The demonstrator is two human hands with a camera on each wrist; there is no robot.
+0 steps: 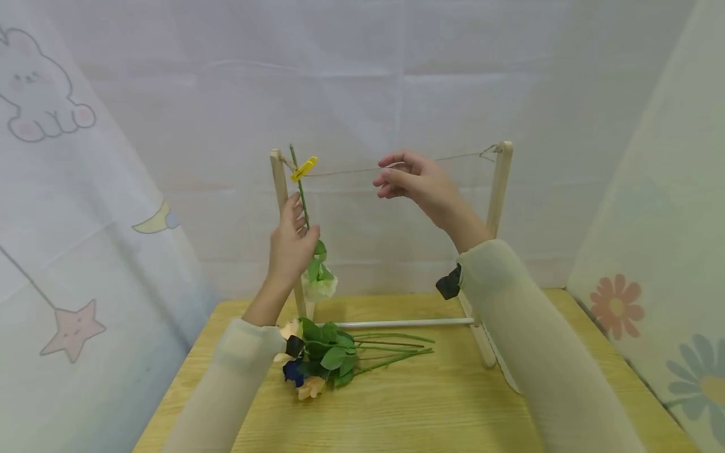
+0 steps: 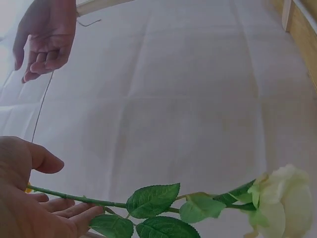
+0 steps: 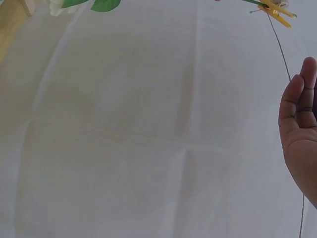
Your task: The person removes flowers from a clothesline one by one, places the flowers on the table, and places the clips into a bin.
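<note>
A white artificial rose [image 1: 320, 286] hangs head down, its green stem [image 1: 302, 195] fixed to a thin string [image 1: 345, 172] by a yellow clothespin [image 1: 304, 168]. My left hand [image 1: 292, 244] is beside the stem, which lies across its loosely extended fingers; in the left wrist view the thumb [image 2: 48, 158] stands apart from the stem. Green leaves [image 2: 156, 201] sit between that hand and the bloom. My right hand [image 1: 421, 185] is raised at the middle of the string, fingers loosely bent, holding nothing. The yellow clothespin [image 3: 277, 11] also shows at the top of the right wrist view.
The string runs between two wooden posts [image 1: 500, 189] of a frame, with a white bar [image 1: 408, 323] low across it. Several more artificial roses, peach and dark blue [image 1: 293, 372], lie on the wooden table [image 1: 396, 415] with stems pointing right. White cloth [image 1: 362, 75] hangs behind.
</note>
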